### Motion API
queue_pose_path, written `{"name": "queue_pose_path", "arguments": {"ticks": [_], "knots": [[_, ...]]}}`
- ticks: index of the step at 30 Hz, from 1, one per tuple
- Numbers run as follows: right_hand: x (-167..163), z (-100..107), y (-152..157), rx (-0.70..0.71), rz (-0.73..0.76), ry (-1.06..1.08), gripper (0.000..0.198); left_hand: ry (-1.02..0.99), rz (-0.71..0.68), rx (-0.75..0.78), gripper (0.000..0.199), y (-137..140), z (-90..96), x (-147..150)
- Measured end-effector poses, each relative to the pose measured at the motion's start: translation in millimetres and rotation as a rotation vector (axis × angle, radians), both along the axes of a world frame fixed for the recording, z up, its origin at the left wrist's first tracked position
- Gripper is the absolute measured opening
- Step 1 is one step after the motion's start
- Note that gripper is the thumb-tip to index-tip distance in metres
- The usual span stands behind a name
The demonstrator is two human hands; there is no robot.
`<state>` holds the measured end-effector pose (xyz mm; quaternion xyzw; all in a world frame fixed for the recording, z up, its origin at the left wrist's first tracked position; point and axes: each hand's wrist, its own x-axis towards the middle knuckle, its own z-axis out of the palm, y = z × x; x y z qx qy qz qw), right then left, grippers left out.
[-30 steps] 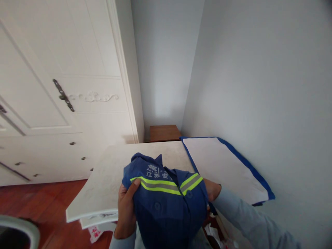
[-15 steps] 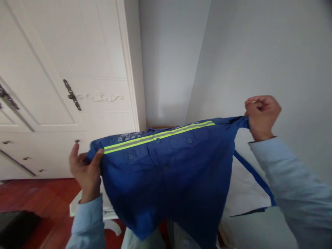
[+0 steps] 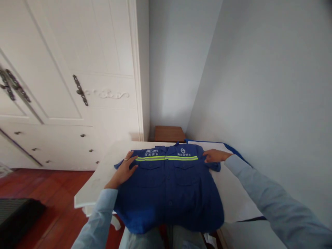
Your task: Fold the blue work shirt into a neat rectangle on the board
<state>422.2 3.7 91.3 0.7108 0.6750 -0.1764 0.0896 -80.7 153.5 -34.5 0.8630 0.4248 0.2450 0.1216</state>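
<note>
A short-sleeved navy blue work shirt (image 3: 168,186) lies front up across a white table, its lower edge hanging towards my lap. A yellow-green and silver reflective stripe (image 3: 167,158) crosses its chest, with white printing above it, a row of buttons and two chest pockets. My left hand (image 3: 124,169) rests on the shoulder and sleeve at the left, fingers spread, with a ring on one finger. At the opposite shoulder my right hand (image 3: 215,155) touches the cloth beside the sleeve, index finger stretched out and the other fingers partly curled. Neither hand visibly grips the cloth.
The white table (image 3: 103,176) reaches to a white wardrobe (image 3: 109,121) at the left. A blue-edged white sheet (image 3: 233,190) lies under the shirt at the right, along the grey wall (image 3: 259,86). Behind stands a brown wooden piece (image 3: 169,134); a black object (image 3: 20,218) is on the red floor.
The shirt has come down from being held up between both hands and now lies spread on the table. Both hands have let go of the shoulders and moved closer together.
</note>
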Motion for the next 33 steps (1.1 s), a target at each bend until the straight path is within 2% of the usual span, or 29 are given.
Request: {"name": "queue_pose_path", "arguments": {"ticks": [1, 3, 5, 7, 9, 10, 12, 14, 16, 17, 19, 21, 23, 25, 28, 31, 33], "knots": [[-5, -3, 6, 0.031, 0.013, 0.003, 0.049, -0.046, -0.005, 0.042, 0.054, 1, 2.5, -1], [-15, -6, 22, 0.085, 0.049, 0.026, 0.051, -0.100, 0.110, 0.085, 0.057, 4, 9.5, -5], [-26, -8, 41, 0.147, 0.098, 0.060, 0.053, -0.087, 0.304, -0.003, 0.060, 9, 16.7, -10], [-38, -15, 61, 0.215, 0.159, 0.080, 0.059, -0.044, 0.428, -0.152, 0.052, 14, 24.0, -14], [-51, -26, 82, 0.282, 0.195, 0.061, 0.073, -0.017, 0.442, -0.236, 0.042, 18, 33.9, -12], [-58, -33, 93, 0.304, 0.197, 0.042, 0.082, -0.020, 0.432, -0.228, 0.040, 19, 40.6, -8], [-74, -49, 112, 0.328, 0.177, 0.003, 0.098, -0.067, 0.433, -0.099, 0.040, 19, 58.0, 3], [-88, -62, 125, 0.336, 0.175, -0.017, 0.098, -0.142, 0.402, 0.129, 0.041, 15, 77.5, 13], [-98, -69, 131, 0.350, 0.208, -0.032, 0.074, -0.186, 0.298, 0.338, 0.041, 10, 92.2, 15], [-100, -72, 130, 0.363, 0.237, -0.038, 0.057, -0.173, 0.241, 0.391, 0.041, 7, 95.4, 11], [-101, -75, 122, 0.394, 0.301, -0.047, 0.036, -0.074, 0.201, 0.410, 0.036, 3, 91.1, -5], [-97, -79, 109, 0.415, 0.369, -0.053, 0.037, 0.109, 0.272, 0.317, 0.032, 1, 75.1, -29], [-89, -82, 96, 0.384, 0.436, -0.030, 0.042, 0.285, 0.363, 0.161, 0.029, 0, 55.7, -49], [-82, -83, 89, 0.332, 0.452, 0.048, 0.048, 0.353, 0.398, 0.065, 0.031, 0, 42.4, -58], [-77, -74, 94, 0.340, 0.332, 0.165, 0.035, 0.249, 0.304, 0.087, 0.042, 2, 41.9, -40], [-82, -58, 115, 0.437, 0.202, 0.150, 0.040, 0.126, 0.090, 0.115, 0.049, 10, 53.5, 5], [-88, -52, 131, 0.471, 0.135, 0.121, 0.041, 0.115, -0.003, 0.096, 0.051, 18, 57.6, 39]]}}
